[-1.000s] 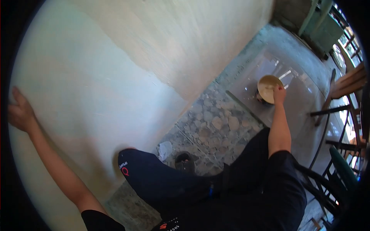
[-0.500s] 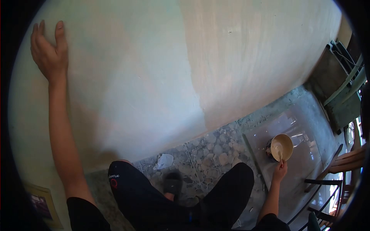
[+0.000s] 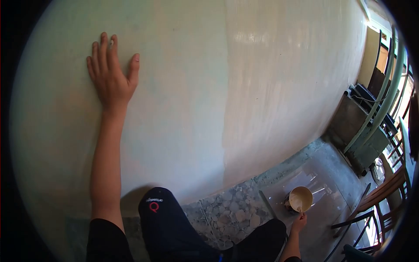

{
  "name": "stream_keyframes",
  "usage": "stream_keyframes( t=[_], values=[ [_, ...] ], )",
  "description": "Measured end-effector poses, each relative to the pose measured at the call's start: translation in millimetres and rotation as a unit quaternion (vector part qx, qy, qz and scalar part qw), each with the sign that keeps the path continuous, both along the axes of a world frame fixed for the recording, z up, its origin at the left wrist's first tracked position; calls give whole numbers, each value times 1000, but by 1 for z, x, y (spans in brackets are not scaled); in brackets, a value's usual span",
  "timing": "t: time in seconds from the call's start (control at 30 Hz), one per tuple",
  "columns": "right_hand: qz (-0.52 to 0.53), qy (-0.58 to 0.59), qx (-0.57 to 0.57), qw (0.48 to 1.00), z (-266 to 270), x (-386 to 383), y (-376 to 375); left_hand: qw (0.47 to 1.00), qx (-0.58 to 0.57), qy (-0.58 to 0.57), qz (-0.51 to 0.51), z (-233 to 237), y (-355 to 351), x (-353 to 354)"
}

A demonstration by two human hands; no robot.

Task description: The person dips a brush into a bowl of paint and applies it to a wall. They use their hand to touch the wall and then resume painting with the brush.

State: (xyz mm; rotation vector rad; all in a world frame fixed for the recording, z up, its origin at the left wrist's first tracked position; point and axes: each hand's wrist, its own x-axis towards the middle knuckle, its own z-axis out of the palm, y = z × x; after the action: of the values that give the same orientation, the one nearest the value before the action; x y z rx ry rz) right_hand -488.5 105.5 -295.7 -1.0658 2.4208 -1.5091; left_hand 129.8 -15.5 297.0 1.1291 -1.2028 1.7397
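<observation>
My left hand [image 3: 111, 74] lies flat against the pale wall [image 3: 183, 96], fingers spread and pointing up, holding nothing. Low on the right, my right hand [image 3: 299, 222] is closed around a thin handle whose tip reaches into a round bowl [image 3: 300, 199] of cream-coloured liquid on the floor. The tool's end is hidden in the liquid. The bowl stands on a clear plastic sheet [image 3: 318, 183]. My knees in dark trousers [image 3: 166, 222] fill the bottom of the view, close to the wall.
The wall's right part [image 3: 283, 87] looks glossier and whiter than the left. The floor by the wall is pebbled stone [image 3: 231, 209]. A green metal frame [image 3: 371, 126] and wooden chairs [image 3: 384, 196] stand at the right.
The view has tilted up the wall. My left hand has slid right along the wall, still flat. My right hand stays at the bowl, which now appears lower and farther.
</observation>
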Motion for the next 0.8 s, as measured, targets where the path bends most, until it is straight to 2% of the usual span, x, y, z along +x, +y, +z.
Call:
stream_keyframes(
  t=[0.07,0.2,0.3,0.37,0.4,0.43,0.5,0.6,0.67,0.7,0.8],
  values=[
    [-32,-36,11,999,1,-2,-4,1000,11,16,3,-3,0,0],
    [-65,52,33,996,11,-12,-12,999,9,19,-44,-4,0,2],
    [-64,-3,9,998,7,-25,-20,994,20,18,-103,-11,2,8],
    [-74,-175,-95,977,5,-30,-21,984,38,11,-172,-17,3,9],
    [-94,-294,-98,946,11,-28,-17,983,43,9,-178,-16,3,12],
    [-117,-407,-97,901,45,-8,-14,978,38,-8,-203,-16,4,14],
    [-135,-504,-176,835,41,-11,-12,970,50,-20,-238,-19,6,17],
    [-170,-473,-156,850,32,-19,-20,955,44,-38,-292,-15,11,17],
    [-201,-458,-131,856,34,-19,-17,965,15,-7,-260,-17,14,20],
    [-200,-460,-125,856,40,-16,-19,977,-19,-20,-210,-16,15,23],
    [-188,-456,-107,864,44,-14,-27,974,-23,42,-223,-21,19,21]
  ],
)
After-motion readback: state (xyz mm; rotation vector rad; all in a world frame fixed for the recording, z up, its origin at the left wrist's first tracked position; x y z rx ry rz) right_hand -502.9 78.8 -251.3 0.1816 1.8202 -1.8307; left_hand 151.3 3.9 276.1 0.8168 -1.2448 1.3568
